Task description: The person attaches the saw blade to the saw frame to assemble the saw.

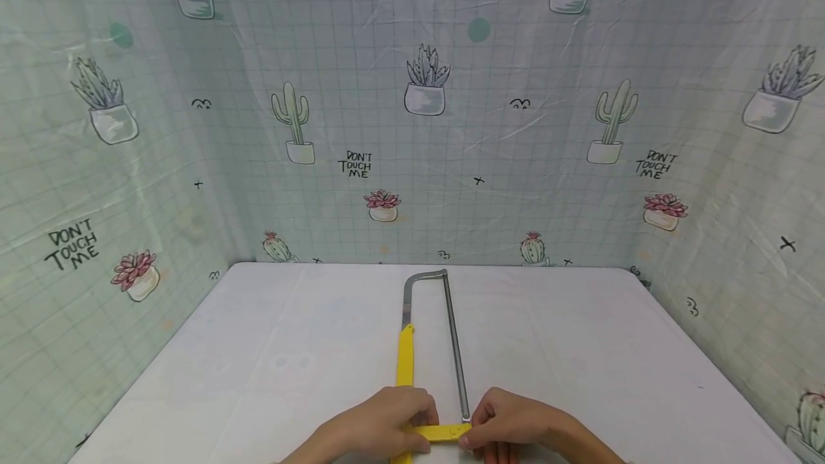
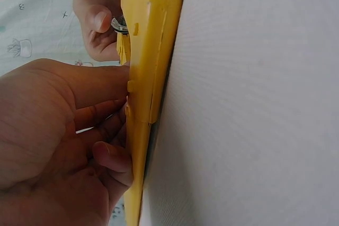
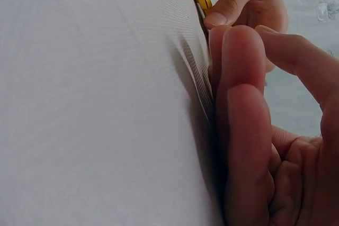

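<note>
A hacksaw with a yellow frame and handle and a grey metal front bow lies on the white table, pointing away from me. Its narrow blade runs along the right side. My left hand grips the yellow part at the near end, thumb and fingers around it in the left wrist view. At the near end of the blade, my right hand pinches the corner of the hacksaw. A small shiny metal piece shows by the right thumb in the left wrist view. The right fingers hide most of that fastening.
The white table has a straight far edge and slanting sides. A cloth printed with cacti hangs behind it and along both sides.
</note>
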A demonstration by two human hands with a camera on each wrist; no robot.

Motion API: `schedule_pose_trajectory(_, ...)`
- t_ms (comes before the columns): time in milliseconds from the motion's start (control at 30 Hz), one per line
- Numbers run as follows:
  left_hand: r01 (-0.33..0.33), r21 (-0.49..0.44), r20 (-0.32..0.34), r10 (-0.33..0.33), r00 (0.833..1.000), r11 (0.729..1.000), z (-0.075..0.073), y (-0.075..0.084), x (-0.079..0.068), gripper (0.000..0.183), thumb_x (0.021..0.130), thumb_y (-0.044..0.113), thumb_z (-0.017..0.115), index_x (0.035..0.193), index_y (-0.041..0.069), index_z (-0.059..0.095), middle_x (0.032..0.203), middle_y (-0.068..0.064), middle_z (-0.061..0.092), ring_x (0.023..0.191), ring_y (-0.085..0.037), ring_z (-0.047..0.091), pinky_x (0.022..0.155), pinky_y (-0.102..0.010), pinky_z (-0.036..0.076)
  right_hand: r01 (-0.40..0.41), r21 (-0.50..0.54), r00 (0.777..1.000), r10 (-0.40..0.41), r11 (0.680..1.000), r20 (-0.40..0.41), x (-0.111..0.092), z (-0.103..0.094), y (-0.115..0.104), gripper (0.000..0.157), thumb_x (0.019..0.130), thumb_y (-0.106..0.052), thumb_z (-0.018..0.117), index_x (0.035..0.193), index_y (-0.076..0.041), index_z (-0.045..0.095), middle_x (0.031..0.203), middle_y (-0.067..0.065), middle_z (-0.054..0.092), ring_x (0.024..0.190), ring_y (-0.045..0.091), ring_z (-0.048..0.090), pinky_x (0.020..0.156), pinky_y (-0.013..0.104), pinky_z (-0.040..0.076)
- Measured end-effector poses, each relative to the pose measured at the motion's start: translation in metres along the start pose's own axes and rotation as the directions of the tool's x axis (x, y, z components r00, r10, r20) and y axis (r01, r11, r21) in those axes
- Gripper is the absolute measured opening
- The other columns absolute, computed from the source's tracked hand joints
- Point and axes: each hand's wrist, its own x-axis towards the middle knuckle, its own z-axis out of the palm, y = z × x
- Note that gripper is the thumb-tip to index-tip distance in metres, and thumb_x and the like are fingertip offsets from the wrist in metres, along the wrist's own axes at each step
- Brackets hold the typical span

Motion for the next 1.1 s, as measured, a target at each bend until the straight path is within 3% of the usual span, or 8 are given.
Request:
schedule_pose_trajectory(267,-0.011,0.014,-0.001,0.011,1.0,1.0,0.0003,-0.0012,0.0002,0.015,0.09,0.027,0.079,0.101,0.027,0.068,0.091,0.024,0.061,0.082,0.007,0.053,0.075,-0.017,0.048,-0.004,0.009,1.0,0.004,1.0,0.014,0.0001,-0.0006,0.0,0.038,0.091,-0.032,0.074,0.081,0.005,0.074,0.057,-0.007,0.063,0.044,0.001,0.051,0.044,0.014,0.043)
schedule_pose_trajectory(567,-0.006,0.007,0.009,0.006,1.0,1.0,-0.0008,0.0002,0.0012,0.014,0.091,0.026,0.078,0.102,0.026,0.07,0.091,0.023,0.062,0.081,0.007,0.054,0.074,-0.017,0.049,0.012,0.036,0.998,-0.014,0.999,0.057,0.0006,-0.0032,0.0004,0.046,0.092,-0.029,0.073,0.092,0.016,0.069,0.06,-0.008,0.066,0.045,0.0,0.053,0.045,0.013,0.044)
schedule_pose_trajectory(833,-0.002,0.007,0.008,0.002,1.0,1.0,-0.0006,-0.0002,0.001,0.014,0.091,0.027,0.078,0.102,0.026,0.069,0.091,0.023,0.062,0.081,0.007,0.054,0.074,-0.017,0.049,0.009,0.033,0.998,-0.011,0.999,0.07,0.0008,-0.0036,-0.0017,0.037,0.091,-0.027,0.071,0.087,0.01,0.073,0.061,-0.007,0.067,0.046,0.0,0.054,0.046,0.013,0.044)
schedule_pose_trajectory(1100,0.001,-0.003,0.007,-0.001,1.0,1.0,0.0002,-0.0011,0.0009,0.014,0.09,0.026,0.079,0.101,0.025,0.069,0.09,0.022,0.061,0.08,0.007,0.054,0.073,-0.017,0.048,0.011,0.024,0.997,-0.013,1.0,0.071,0.0009,-0.0023,-0.0024,0.042,0.089,-0.025,0.071,0.093,0.016,0.069,0.061,-0.007,0.066,0.046,0.0,0.054,0.045,0.014,0.044)
